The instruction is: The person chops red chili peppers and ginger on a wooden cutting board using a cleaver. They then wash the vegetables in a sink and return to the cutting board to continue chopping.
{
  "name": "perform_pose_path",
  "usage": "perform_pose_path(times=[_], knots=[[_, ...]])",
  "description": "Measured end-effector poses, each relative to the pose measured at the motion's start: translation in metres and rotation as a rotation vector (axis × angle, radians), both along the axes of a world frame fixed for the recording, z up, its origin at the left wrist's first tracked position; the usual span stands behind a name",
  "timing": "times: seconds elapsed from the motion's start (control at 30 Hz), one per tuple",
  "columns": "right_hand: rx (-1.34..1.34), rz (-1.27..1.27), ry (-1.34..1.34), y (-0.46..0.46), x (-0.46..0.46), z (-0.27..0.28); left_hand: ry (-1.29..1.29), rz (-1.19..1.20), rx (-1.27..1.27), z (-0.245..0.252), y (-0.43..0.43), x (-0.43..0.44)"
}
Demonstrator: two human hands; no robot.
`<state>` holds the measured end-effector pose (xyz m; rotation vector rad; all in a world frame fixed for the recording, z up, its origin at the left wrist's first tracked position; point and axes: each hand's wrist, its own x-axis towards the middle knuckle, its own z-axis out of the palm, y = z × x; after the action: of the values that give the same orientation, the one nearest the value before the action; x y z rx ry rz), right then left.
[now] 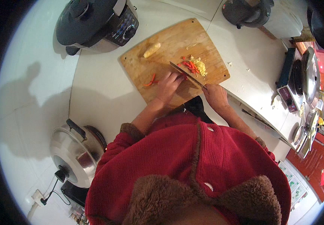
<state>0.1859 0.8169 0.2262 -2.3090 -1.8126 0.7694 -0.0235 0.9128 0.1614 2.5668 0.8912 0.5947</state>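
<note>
A wooden cutting board (176,42) lies on the counter before me. My right hand (217,97) is closed around the handle of a kitchen knife (191,77), whose blade slants up and left across the board. My left hand (169,85) rests on the board beside the blade, fingertips holding down red chili pepper (185,76). Just beyond the blade lie cut chili pieces (189,65), against a heap of pale yellow minced pieces (200,67). Whole red chilies (150,81) are left of my left hand. A pale yellow peeled piece (152,50), perhaps ginger, lies farther back.
An electric pressure cooker (97,28) stands at the back left. A lidded steel pot (71,156) is at the left, near a plugged-in cord (52,194). A dark-lidded appliance (246,14) sits back right. Farther right is a portable stove (290,81) with a lidded pan (311,76).
</note>
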Motion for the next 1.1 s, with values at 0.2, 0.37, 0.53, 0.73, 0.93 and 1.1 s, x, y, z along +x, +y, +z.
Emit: perform_pose_path(times=[0.2, 0.37, 0.53, 0.73, 0.93, 1.1], knots=[[-0.06, 0.011, -0.051, 0.003, 0.0, 0.002, 0.074, -0.042, 0.053, -0.017, 0.003, 0.0], [-0.036, 0.007, -0.043, -0.001, -0.006, -0.011, 0.088, -0.095, -0.003, -0.019, -0.001, -0.009], [-0.257, -0.083, -0.036, 0.008, -0.018, -0.026, 0.025, -0.081, 0.047, -0.02, 0.004, -0.003], [-0.118, -0.109, 0.115, 0.028, -0.016, -0.027, 0.074, -0.05, -0.075, -0.026, 0.01, -0.001], [-0.057, 0.077, 0.039, 0.011, -0.005, -0.007, -0.213, -0.086, 0.084, -0.019, 0.007, 0.006], [-0.142, -0.002, 0.154, 0.019, -0.011, -0.001, -0.113, -0.049, 0.087, -0.019, 0.01, 0.006]])
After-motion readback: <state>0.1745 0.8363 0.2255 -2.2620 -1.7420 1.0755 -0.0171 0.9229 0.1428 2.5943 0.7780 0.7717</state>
